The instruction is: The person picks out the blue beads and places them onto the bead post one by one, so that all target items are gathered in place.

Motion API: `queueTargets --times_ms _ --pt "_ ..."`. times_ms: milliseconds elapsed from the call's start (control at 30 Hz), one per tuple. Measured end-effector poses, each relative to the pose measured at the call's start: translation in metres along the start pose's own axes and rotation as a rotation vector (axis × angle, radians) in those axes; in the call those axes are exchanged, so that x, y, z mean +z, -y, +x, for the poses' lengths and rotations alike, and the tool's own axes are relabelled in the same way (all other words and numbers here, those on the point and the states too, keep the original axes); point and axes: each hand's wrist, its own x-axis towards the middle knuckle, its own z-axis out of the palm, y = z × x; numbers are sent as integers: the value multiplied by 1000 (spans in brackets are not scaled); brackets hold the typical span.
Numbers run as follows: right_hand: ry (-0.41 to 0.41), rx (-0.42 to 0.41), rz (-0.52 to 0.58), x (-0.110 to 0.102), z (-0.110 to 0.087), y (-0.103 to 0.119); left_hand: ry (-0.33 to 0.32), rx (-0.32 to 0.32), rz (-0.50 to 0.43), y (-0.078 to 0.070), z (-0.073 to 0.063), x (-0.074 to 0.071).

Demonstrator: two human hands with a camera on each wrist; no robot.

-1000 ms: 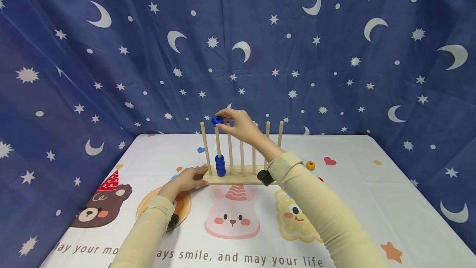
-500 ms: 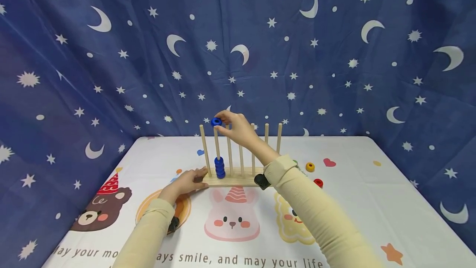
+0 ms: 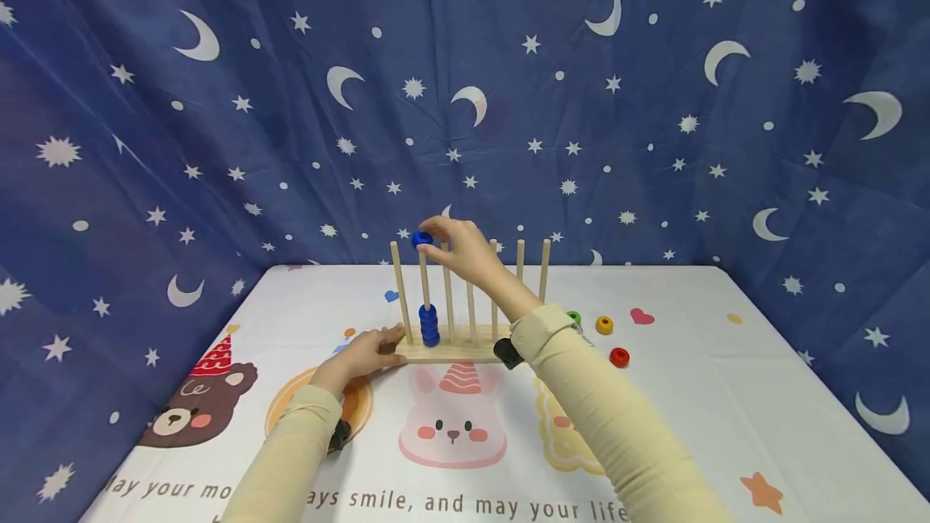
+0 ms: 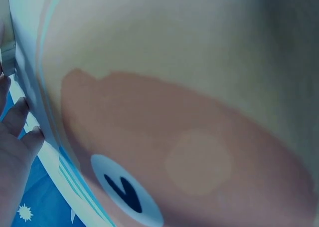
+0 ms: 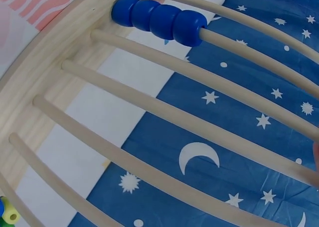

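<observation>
At the top of the second peg from the left, my right hand [image 3: 465, 250] pinches a blue bead [image 3: 421, 240] between thumb and fingers. Lower on that peg, several blue beads [image 3: 429, 325] are stacked down to the base of the wooden peg rack [image 3: 450, 353]. My left hand [image 3: 363, 353] holds the rack's left end, thumb at the front and fingers behind. In the left wrist view, only the fingers [image 4: 15, 122] show at the left edge. The right wrist view shows the stacked beads [image 5: 159, 20] and the bare pegs from the side; the pinched bead is out of that frame.
Right of the rack, a yellow bead [image 3: 604, 325], a red bead [image 3: 619, 357] and a partly hidden green bead [image 3: 574, 318] lie on the printed tablecloth [image 3: 726, 410]. My right sleeve [image 3: 603, 402] crosses before the rack's right end. A blue star-patterned curtain [image 3: 508, 144] hangs behind.
My right hand and its bead have moved slightly, staying at the peg's top. My right forearm has shifted left, uncovering the red and green beads. The left hand keeps its place.
</observation>
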Motion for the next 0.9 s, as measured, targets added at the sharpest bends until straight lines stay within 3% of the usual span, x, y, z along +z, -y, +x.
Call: queueTargets --times_ms 900 --pt "19 -42 -37 -1 1 -1 -2 31 2 1 -1 -1"
